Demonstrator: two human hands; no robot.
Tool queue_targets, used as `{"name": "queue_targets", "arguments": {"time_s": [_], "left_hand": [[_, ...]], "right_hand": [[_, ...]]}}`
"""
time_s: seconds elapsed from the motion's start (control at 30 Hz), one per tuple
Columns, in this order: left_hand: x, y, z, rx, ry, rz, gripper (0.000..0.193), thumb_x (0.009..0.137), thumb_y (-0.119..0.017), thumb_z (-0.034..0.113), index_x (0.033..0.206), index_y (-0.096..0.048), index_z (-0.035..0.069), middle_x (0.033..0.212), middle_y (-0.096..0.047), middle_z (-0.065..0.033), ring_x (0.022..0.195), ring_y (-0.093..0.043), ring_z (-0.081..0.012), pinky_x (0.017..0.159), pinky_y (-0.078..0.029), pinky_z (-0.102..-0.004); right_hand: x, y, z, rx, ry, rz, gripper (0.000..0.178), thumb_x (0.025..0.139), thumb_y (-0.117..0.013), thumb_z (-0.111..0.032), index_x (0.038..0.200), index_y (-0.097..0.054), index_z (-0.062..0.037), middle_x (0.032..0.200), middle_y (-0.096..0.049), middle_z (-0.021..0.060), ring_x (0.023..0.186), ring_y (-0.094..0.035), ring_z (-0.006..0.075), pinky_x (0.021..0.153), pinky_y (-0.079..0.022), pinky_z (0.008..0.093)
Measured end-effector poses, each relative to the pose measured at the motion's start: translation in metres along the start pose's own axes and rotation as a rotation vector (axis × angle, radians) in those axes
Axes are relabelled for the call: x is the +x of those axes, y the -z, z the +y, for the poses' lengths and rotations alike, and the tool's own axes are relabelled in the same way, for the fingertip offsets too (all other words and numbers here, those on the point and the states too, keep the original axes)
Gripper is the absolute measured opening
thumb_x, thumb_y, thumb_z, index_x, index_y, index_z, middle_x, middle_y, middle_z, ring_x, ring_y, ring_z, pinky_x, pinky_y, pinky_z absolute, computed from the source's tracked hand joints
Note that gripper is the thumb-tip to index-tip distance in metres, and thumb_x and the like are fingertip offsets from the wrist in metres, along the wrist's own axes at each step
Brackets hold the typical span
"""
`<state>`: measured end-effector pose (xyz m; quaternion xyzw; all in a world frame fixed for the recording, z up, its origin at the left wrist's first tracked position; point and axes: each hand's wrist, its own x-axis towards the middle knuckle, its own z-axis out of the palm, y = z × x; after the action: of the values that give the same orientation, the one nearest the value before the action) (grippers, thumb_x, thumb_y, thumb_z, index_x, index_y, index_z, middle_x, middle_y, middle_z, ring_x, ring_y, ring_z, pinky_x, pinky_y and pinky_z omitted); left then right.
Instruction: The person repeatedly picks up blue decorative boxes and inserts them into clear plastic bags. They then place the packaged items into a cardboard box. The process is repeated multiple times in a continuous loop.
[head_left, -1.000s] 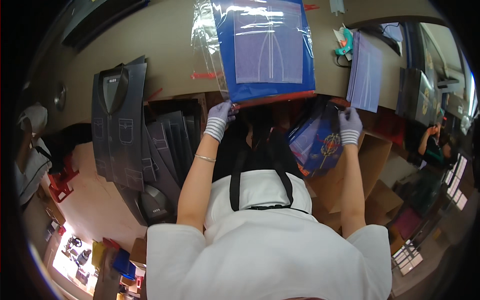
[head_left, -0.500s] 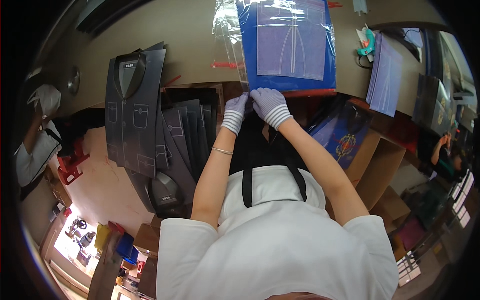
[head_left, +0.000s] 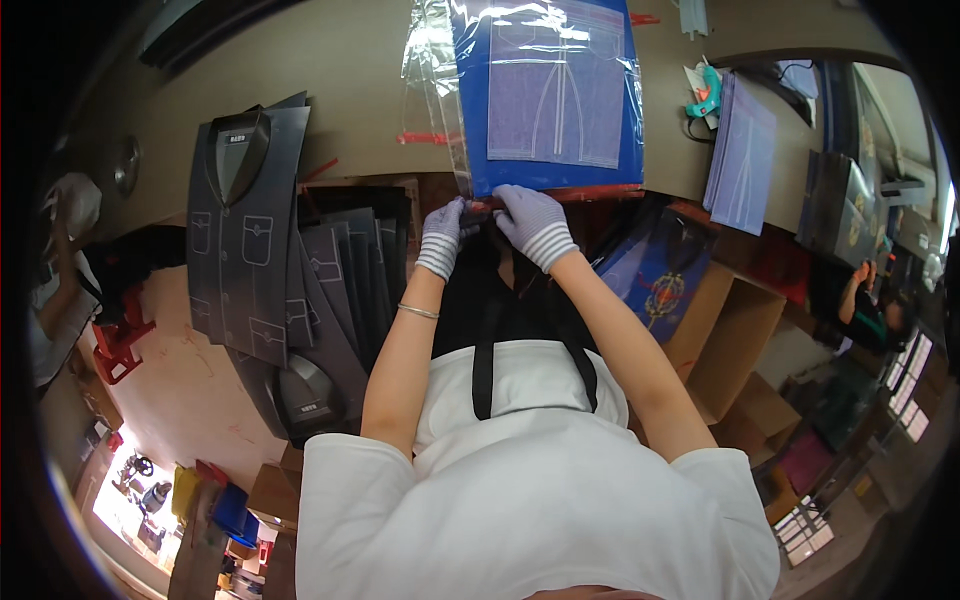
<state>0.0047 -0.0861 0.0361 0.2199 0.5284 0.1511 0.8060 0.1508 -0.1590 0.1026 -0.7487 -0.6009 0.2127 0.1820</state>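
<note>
A blue rectangular panel (head_left: 630, 130) lies at the table's near edge under clear plastic film (head_left: 427, 90), which sticks out past its left side. Through the film shows a lilac card (head_left: 555, 120) printed with white stitch-like lines. Both hands wear pale purple knit gloves with striped cuffs. At the panel's near left corner, my left hand (head_left: 443, 232) has its fingers closed and bunched. Just right of it, my right hand (head_left: 534, 222) curls its fingers at the panel's near edge, beside a thin red strip (head_left: 600, 191). What the fingertips pinch is hidden.
Dark jacket-shaped cards (head_left: 240, 250) stand in a stack at left. Right of the panel are lilac folded cards (head_left: 742, 160) and a teal glue gun (head_left: 706, 92). Below the table sit blue printed bags (head_left: 660, 275) and an open cardboard box (head_left: 735, 340). Other people are at both sides.
The whole view has shifted slightly, so the scene sits further left. My right hand has moved a little to the right along the panel's edge, widening the gap between my hands.
</note>
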Motion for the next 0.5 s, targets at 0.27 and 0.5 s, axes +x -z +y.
{"name": "queue_targets", "arguments": {"time_s": [0.27, 0.5], "left_hand": [[-0.001, -0.004, 0.011, 0.135, -0.055, 0.031, 0.027, 0.083, -0.057, 0.023, 0.089, -0.063, -0.002, 0.09, -0.064, -0.0105, 0.079, -0.059, -0.0187, 0.074, -0.049, -0.029], [-0.003, -0.018, 0.022, 0.0, 0.045, 0.112, 0.016, 0.08, -0.06, 0.012, 0.09, -0.062, -0.001, 0.083, -0.063, -0.0101, 0.078, -0.061, -0.0195, 0.068, -0.051, -0.033]], "right_hand": [[0.022, -0.02, -0.014, -0.183, 0.08, -0.156, 0.017, 0.075, -0.056, -0.02, 0.087, -0.054, -0.0078, 0.077, -0.061, 0.0095, 0.074, -0.061, 0.028, 0.066, -0.047, 0.0385], [-0.021, 0.024, 0.003, -0.012, -0.027, 0.144, 0.017, 0.072, -0.059, -0.02, 0.084, -0.054, -0.0088, 0.072, -0.059, 0.0136, 0.068, -0.059, 0.033, 0.059, -0.048, 0.0417]]}}
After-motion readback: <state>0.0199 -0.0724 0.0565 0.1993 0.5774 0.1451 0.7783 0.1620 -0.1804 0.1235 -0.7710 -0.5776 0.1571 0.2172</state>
